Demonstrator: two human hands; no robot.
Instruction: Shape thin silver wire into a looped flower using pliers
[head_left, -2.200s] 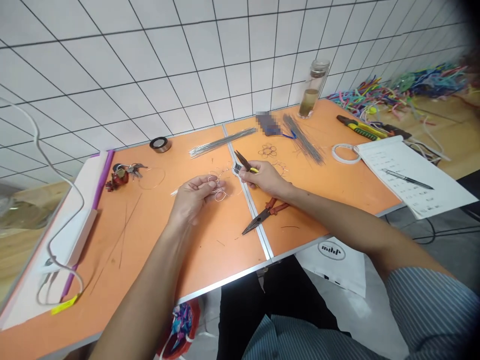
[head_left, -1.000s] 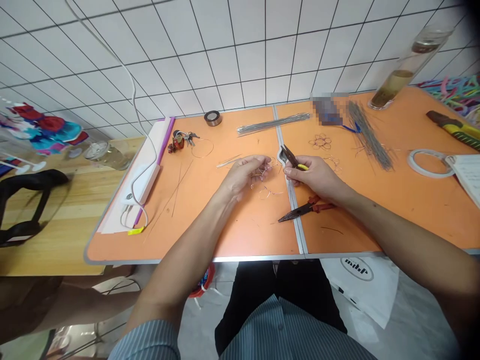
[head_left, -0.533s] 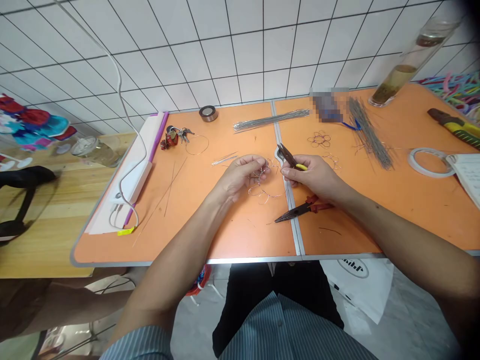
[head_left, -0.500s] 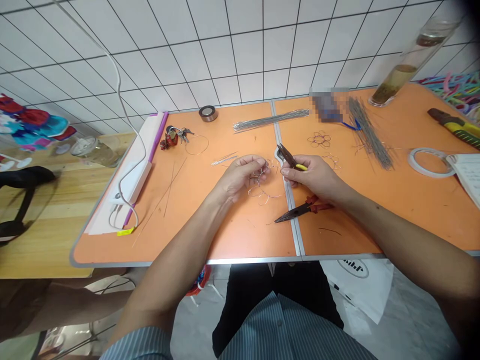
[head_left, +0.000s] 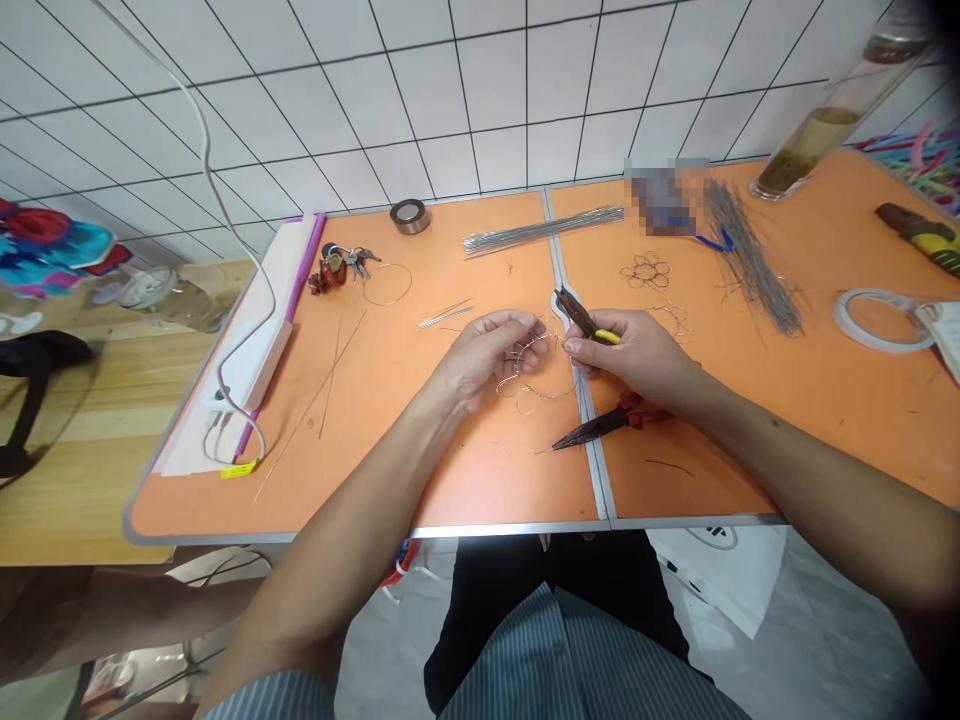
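As the left hand [head_left: 499,352] pinches a looped, thin metal wire [head_left: 551,397] over the orange bench [head_left: 510,490], the right hand [head_left: 626,345] wraps its grip around dark-nosed, yellow-handled pliers [head_left: 576,312]. Pinching firmly beside the bend should serve best. Nose points far left, long axis slanting; the wire trails near and right, too curved for one axis.

Looped wire [head_left: 525,388] beside yellow-handled pliers [head_left: 577,311]

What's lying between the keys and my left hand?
In the head camera view, a thin wire ring lies by the keys, then some short straight wires lie closer to your left hand.
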